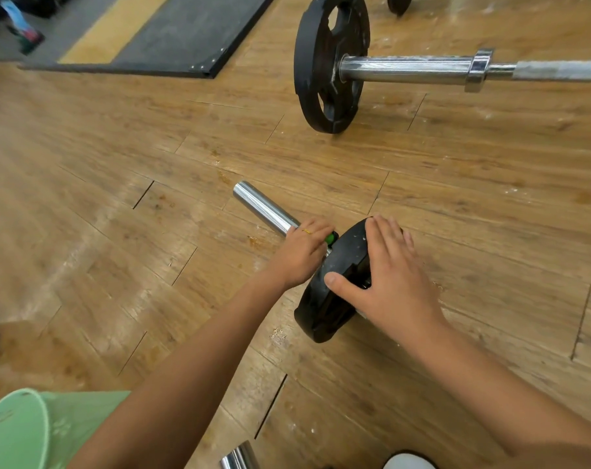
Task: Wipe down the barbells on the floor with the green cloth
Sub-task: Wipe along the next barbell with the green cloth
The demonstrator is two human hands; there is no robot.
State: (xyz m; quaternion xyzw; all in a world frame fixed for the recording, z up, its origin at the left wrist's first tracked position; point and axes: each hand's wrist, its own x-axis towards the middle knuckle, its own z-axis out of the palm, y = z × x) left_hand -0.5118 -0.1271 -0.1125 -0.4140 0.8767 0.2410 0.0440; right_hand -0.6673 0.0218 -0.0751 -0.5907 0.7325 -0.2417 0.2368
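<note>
Lower left, a pale green plastic basket [13, 431] on the scuffed wooden plank floor [118, 198]; beyond it, a dark rubber mat [185, 28]. Centre, flat on the floor, the near barbell's chrome sleeve [265, 208], gripped by the left hand [301, 255], fingers curled round the metal and holding a bright green cloth [330, 237] against it, just beside a black round weight plate [334, 282]. Resting on that plate, the right hand [389, 275], fingers straight and slightly spread, thumb out. Farther back at right, well apart, a second chalk-dusted steel barbell [422, 69].
</note>
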